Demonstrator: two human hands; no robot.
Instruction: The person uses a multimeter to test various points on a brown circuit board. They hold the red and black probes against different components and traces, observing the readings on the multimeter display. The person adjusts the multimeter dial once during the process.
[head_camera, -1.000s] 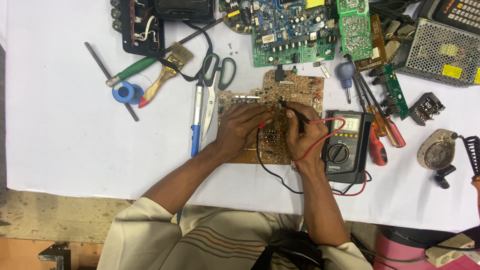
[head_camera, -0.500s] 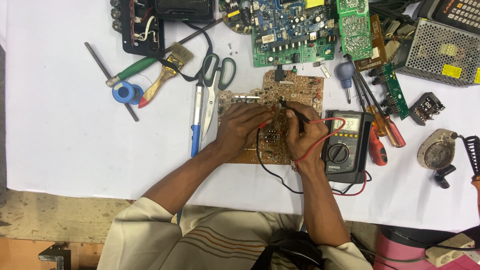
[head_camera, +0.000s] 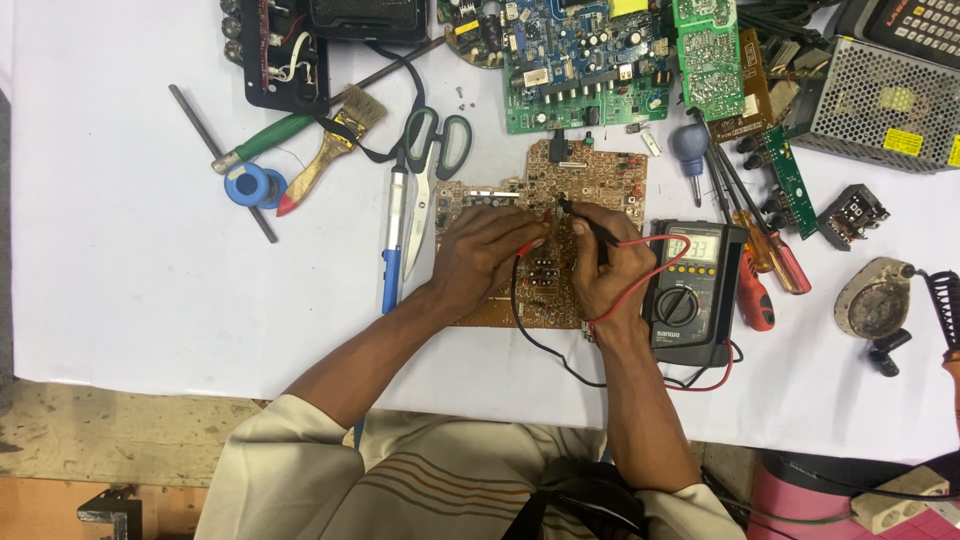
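Brown and densely tracked, a circuit board (head_camera: 560, 200) is laid solder side up at the middle of the white table (head_camera: 120, 250), so that its joints can be reached from above. The left hand (head_camera: 485, 250) rests on the board's 9 o'clock half, its fingers pressed together around a red probe (head_camera: 530, 243), which is pinched and angled toward 1 o'clock; the heel of the hand appears to be planted on the board to steady the tip. The right hand (head_camera: 605, 265) lies on the 3 o'clock half and a black probe (head_camera: 585, 222) is pinched between its thumb and fingers, the point aimed toward 10 o'clock, so the two tips are brought close together near the board's centre. Red and black leads (head_camera: 650, 262) are looped from the probes to a dark multimeter (head_camera: 690, 290) set just beside the board at 3 o'clock, its display turned up where it can be read. At 9 o'clock of the board a blue-handled soldering iron (head_camera: 393, 240) and green-handled scissors (head_camera: 435, 150) are laid parallel. At 12 o'clock a green circuit board (head_camera: 580, 70) is placed.
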